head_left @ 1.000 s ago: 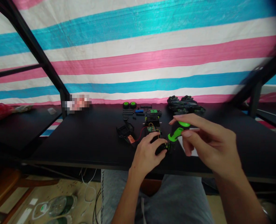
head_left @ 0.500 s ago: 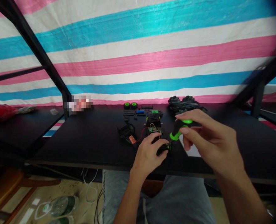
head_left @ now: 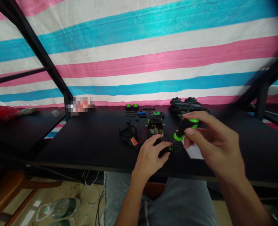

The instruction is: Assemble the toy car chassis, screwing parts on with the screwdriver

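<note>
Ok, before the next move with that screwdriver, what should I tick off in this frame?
1. Grip: right hand holds the screwdriver by its handle: ok.
2. Hold: left hand presses the small black part onto the table: ok.
3. Screwdriver tip seated in the part: cannot tell, too small and dark.
4. The circuit board lies apart from the tip: ok.
5. The green wheels sit at the back, away from both hands: ok.
</note>
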Demonstrator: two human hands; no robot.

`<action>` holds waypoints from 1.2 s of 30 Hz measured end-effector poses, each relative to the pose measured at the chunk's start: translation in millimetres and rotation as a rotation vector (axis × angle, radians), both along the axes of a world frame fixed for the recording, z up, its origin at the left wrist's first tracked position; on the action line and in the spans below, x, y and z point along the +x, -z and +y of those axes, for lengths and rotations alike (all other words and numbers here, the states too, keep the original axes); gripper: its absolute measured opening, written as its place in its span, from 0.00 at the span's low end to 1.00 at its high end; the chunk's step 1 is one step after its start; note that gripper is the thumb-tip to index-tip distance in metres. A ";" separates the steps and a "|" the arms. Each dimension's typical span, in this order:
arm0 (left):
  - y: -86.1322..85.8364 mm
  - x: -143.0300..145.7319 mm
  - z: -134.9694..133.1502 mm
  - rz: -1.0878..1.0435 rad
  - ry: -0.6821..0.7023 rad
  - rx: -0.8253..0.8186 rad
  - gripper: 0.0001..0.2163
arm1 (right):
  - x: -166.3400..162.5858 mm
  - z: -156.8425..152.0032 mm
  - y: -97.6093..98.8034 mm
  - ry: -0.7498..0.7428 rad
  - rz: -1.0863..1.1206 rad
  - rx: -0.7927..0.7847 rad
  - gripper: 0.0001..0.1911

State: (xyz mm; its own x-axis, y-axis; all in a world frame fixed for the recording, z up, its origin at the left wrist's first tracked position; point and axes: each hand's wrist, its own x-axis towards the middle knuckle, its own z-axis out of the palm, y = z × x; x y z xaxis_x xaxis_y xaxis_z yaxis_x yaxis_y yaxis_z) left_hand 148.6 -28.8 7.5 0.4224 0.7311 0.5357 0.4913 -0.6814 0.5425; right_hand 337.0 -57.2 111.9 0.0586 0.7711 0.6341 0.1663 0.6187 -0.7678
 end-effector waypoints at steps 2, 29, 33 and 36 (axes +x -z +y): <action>1.3 0.2 0.3 0.002 -0.003 0.008 0.15 | -0.9 0.5 0.1 0.010 0.000 0.003 0.13; -1.1 -1.1 -1.5 -0.008 0.003 -0.011 0.14 | 7.8 -5.1 1.7 0.004 -0.044 -0.039 0.14; -1.8 -0.7 -1.7 -0.031 0.007 -0.029 0.13 | 10.5 -4.9 2.8 -0.052 -0.051 -0.072 0.16; -2.2 -0.6 -1.6 -0.044 0.015 -0.039 0.13 | 7.5 -4.2 1.9 -0.036 0.019 -0.052 0.14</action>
State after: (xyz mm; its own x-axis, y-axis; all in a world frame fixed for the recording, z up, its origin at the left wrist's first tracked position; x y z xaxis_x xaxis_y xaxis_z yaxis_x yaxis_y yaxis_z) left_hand 148.0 -30.4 9.7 0.4100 0.7459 0.5250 0.4568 -0.6661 0.5896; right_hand 344.6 -61.5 110.0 0.0421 0.8045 0.5924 0.1293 0.5836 -0.8017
